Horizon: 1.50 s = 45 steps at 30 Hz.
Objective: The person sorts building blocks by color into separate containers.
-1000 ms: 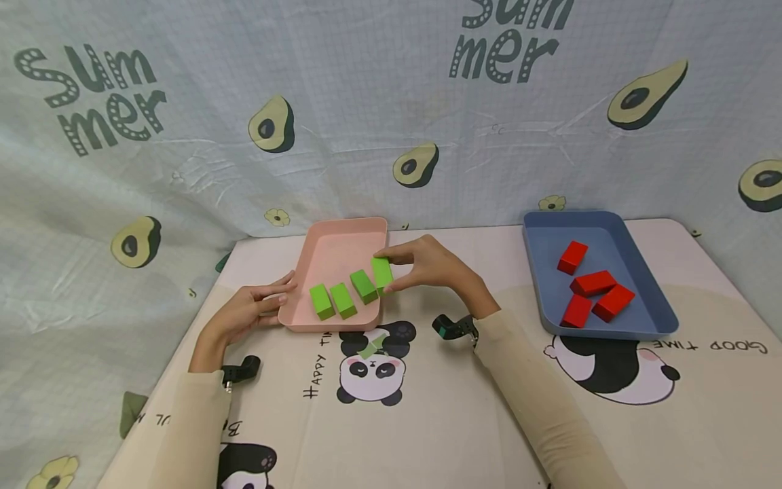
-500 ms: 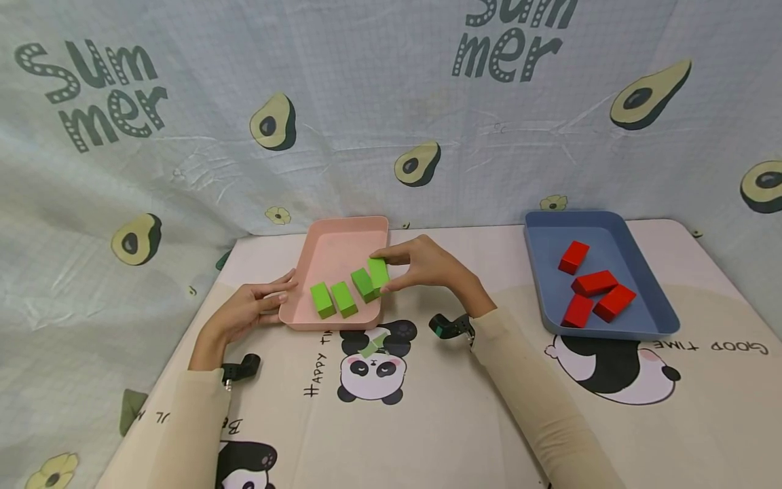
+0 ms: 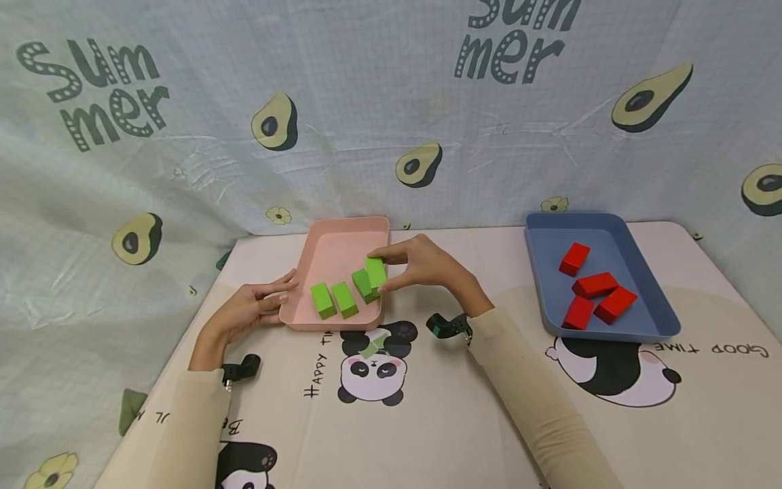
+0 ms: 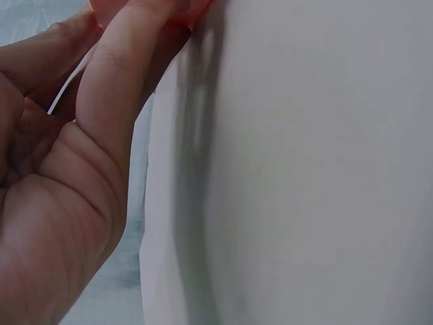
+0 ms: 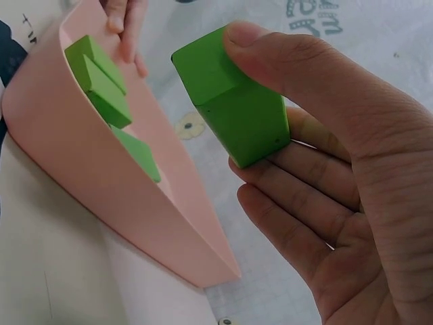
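Observation:
My right hand pinches a green block between thumb and fingers, over the right rim of a pink tray. In the right wrist view the held block is raised beside the tray wall, with the thumb on its upper face. Three other green blocks lie at the near end inside the tray; the rightmost, a green block, is partly covered by the held one in the head view. My left hand rests its fairly straight fingers against the tray's left side.
A blue tray with several red blocks stands on the right of the table. Behind the table hangs a printed cloth. Panda drawings and lettering mark the tabletop cover.
My right hand has shifted slightly left with the green block, from the tray's right rim to farther over the tray. The left hand stays in place.

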Motion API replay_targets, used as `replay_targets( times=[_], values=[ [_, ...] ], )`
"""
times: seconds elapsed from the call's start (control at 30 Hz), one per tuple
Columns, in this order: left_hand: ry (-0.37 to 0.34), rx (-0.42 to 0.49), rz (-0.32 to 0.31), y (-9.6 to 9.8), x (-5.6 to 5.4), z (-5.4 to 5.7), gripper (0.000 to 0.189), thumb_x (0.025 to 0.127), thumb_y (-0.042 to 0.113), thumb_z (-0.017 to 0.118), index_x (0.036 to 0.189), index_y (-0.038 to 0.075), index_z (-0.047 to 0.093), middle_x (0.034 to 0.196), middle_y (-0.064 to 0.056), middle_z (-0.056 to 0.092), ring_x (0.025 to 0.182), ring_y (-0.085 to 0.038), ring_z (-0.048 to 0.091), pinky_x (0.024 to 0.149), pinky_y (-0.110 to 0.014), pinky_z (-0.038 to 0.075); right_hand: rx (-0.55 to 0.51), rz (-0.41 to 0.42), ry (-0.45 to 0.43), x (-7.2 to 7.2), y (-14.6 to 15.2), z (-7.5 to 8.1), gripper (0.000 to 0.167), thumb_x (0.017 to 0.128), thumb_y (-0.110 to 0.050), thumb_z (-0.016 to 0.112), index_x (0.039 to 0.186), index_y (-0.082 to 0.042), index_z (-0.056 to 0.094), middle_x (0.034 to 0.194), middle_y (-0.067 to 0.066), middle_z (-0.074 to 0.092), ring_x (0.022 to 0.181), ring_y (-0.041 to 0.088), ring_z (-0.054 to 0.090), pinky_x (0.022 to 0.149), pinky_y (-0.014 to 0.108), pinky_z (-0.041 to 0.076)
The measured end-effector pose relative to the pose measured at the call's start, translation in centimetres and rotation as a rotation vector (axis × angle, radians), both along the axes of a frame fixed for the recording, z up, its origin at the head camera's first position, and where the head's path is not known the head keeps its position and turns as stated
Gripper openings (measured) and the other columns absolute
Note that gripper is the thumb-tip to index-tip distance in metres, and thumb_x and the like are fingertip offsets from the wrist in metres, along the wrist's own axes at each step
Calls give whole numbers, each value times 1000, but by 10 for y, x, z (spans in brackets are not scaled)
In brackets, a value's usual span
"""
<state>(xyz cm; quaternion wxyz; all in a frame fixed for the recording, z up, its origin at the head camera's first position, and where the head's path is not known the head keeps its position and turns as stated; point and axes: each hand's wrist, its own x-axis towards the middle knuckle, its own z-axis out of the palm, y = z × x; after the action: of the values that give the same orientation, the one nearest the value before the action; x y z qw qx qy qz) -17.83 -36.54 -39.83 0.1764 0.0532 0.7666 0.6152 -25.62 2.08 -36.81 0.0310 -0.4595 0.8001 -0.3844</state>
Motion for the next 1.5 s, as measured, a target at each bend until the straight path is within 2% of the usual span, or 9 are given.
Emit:
replay_targets(
  times=[0.3,0.6,0.77,0.93,1.07,1.3,1.5],
  values=[
    [-19,45,44,3,0,-2,55,103,8,60,152,-3,39,170,-4,12,124,0,56,94,-34,56,-8,-2,-10,-1,-2,1,63,77,-32,91,133,-11,69,124,4,73,112,30,70,98,29,55],
    [-34,48,70,5,1,1,56,102,9,61,153,-1,39,170,-2,13,126,-1,55,95,-34,55,-35,5,8,-3,-3,5,63,76,-32,91,132,-11,70,124,3,73,111,25,71,96,27,55],
    [-41,55,79,5,1,1,58,102,11,62,153,-1,39,170,-1,13,129,-3,53,96,-35,55,-37,3,-20,-2,-5,6,63,77,-31,91,132,-11,70,125,2,72,112,26,70,98,26,54],
    [-49,76,89,7,2,1,58,101,8,62,153,-3,37,170,-3,12,123,1,56,93,-34,56,-27,-7,-38,-2,-7,8,63,77,-32,91,133,-12,69,127,3,71,113,29,70,99,28,54],
    [-55,90,77,12,0,1,58,101,8,62,153,-4,37,170,-3,12,120,0,60,93,-35,57,-15,-20,-34,-5,-9,9,63,76,-33,91,132,-13,70,125,3,72,112,30,70,97,30,55],
    [-39,9,69,19,-4,9,54,101,2,61,150,-5,43,170,-3,16,113,-4,64,89,-35,59,-5,-27,-32,-7,-9,11,64,75,-33,92,132,-13,70,125,4,72,112,29,70,97,31,56],
    [1,-97,63,18,-1,14,51,101,4,62,148,-5,46,168,-5,19,109,-1,63,85,-32,60,-3,-14,-43,-9,-9,10,63,77,-32,91,132,-12,70,124,4,73,112,30,70,97,30,56]
  ],
)
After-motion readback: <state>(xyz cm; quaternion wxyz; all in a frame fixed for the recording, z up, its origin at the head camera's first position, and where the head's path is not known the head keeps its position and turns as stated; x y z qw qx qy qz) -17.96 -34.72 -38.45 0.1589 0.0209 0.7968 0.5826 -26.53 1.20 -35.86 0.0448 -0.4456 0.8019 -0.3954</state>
